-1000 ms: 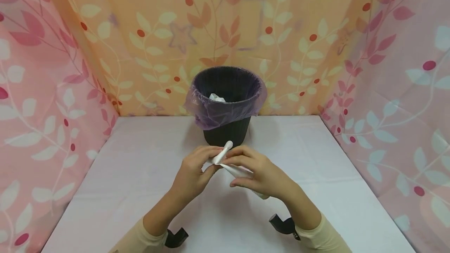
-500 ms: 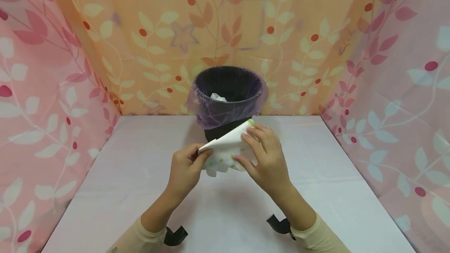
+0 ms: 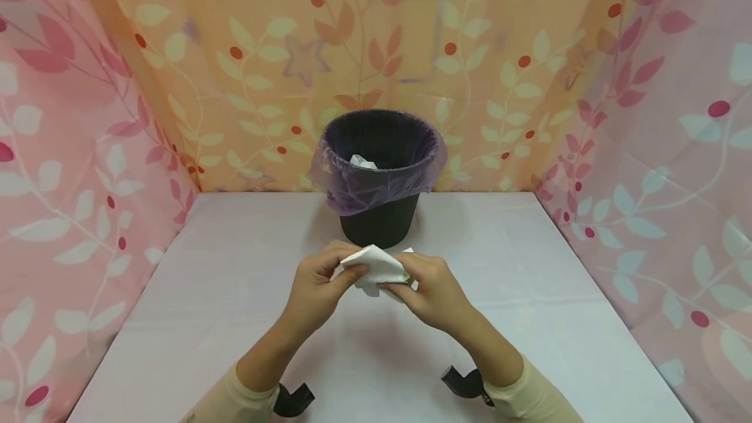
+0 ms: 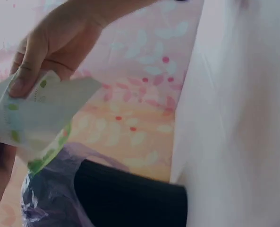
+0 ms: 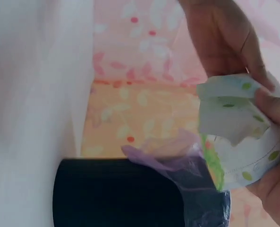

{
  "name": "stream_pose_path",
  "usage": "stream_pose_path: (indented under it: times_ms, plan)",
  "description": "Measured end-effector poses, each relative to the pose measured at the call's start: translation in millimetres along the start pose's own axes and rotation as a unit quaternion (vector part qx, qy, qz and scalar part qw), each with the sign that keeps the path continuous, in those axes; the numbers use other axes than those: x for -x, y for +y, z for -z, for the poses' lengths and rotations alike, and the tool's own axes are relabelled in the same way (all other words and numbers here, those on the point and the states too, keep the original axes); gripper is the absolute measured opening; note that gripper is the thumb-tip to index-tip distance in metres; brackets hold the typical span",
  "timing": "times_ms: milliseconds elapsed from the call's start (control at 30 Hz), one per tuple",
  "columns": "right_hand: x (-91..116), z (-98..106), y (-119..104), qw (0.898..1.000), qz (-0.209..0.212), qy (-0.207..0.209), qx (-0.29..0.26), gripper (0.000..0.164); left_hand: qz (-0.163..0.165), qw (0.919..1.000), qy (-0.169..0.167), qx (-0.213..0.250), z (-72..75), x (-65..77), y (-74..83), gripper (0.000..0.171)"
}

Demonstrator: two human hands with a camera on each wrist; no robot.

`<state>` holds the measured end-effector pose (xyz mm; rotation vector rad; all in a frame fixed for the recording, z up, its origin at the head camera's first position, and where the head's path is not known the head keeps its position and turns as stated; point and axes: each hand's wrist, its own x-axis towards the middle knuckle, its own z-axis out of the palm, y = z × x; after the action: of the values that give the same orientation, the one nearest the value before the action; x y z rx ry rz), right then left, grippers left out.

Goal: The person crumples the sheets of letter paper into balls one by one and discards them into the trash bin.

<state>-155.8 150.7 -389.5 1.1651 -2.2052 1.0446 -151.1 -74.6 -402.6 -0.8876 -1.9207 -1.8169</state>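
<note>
Between my hands is a folded white paper napkin [image 3: 376, 266] with green leaf prints, held up in front of the bin. My left hand [image 3: 317, 286] pinches its left part, thumb on the near face. The right hand [image 3: 440, 289] grips the right part, with the thumb under the near fold. In the right wrist view, the napkin [image 5: 239, 123] has creased flaps and a green printed edge, and the left hand [image 5: 224, 38] reaches it from the top. The left wrist view shows the right hand [image 4: 64, 42] with its thumb laid over the napkin [image 4: 40, 109].
Behind the hands stands a black bin [image 3: 378, 220] lined with a purple bag [image 3: 376, 191]. Crumpled white paper [image 3: 363, 162] lies inside it. A white-covered table [image 3: 517, 279] spreads beneath, enclosed by patterned cloth walls. Black wrist mounts [image 3: 294, 400] show near both sleeves.
First seen nearly edge-on, the napkin was opened toward the view, then folded over smaller. The right hand rose, then came back down and in toward the left hand.
</note>
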Motion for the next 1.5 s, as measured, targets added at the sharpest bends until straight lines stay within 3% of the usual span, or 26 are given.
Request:
stream_pose_path:
  times_ms: [100,200,300,467,600,667,733,833,900,933,1033,1100,1200,1333,1433,1500]
  plan:
    - [1,1,2,1.0,0.014,0.007,-0.014,0.027,-0.038,0.9983,-0.008,-0.043,4.2,-3.0,-0.6,0.042]
    - [2,2,6,0.998,0.017,0.004,-0.057,0.024,-0.055,0.9936,-0.059,-0.079,8.5,-4.2,0.2,0.061]
    - [2,-1,9,0.995,-0.016,0.006,-0.102,0.021,-0.079,0.9848,-0.096,-0.121,8.0,-3.4,0.0,0.059]
    - [1,-11,8,0.976,-0.137,0.02,-0.165,0.014,-0.137,0.9794,-0.039,-0.143,-1.3,-2.8,-7.1,0.035]
    - [1,-15,4,0.952,-0.225,0.015,-0.204,0.019,-0.164,0.9788,0.008,-0.122,-6.7,-2.5,-13.1,0.04]
    - [0,-13,4,0.94,-0.246,-0.009,-0.235,0.022,-0.151,0.9825,0.022,-0.107,-6.2,-2.6,-14.0,0.044]
    - [-2,-6,7,0.927,-0.233,-0.06,-0.288,0.032,-0.113,0.9891,0.041,-0.085,-2.3,-2.4,-13.4,0.047]
    - [-3,11,14,0.902,-0.161,-0.159,-0.367,0.062,-0.017,0.9975,0.066,-0.016,6.9,-5.3,-8.3,0.038]
    - [-4,22,18,0.894,-0.104,-0.203,-0.385,0.078,0.055,0.9941,0.084,0.041,12.3,-7.7,-4.9,0.027]
    - [-4,24,19,0.897,-0.081,-0.209,-0.381,0.082,0.086,0.9897,0.091,0.069,13.9,-8.9,-3.7,0.022]
    - [-5,23,18,0.925,-0.048,-0.162,-0.341,0.078,0.145,0.9762,0.104,0.124,12.5,-9.5,-3.3,0.019]
    - [-5,17,15,0.939,-0.051,-0.121,-0.319,0.074,0.143,0.9779,0.099,0.116,6.9,-6.6,-4.9,0.02]
    - [-5,5,9,0.955,-0.061,-0.067,-0.283,0.066,0.111,0.9876,0.074,0.083,-4.0,0.3,-8.3,0.019]
    - [-5,-5,4,0.965,-0.098,-0.002,-0.242,0.042,0.066,0.9954,0.016,0.068,-12.4,5.0,-10.5,0.014]
    - [-4,-4,5,0.959,-0.148,0.054,-0.236,0.027,0.062,0.9922,-0.042,0.099,-12.8,3.6,-8.0,0.027]
    - [-3,-2,7,0.954,-0.174,0.081,-0.229,0.022,0.061,0.9901,-0.082,0.095,-13.4,2.8,-5.8,0.041]
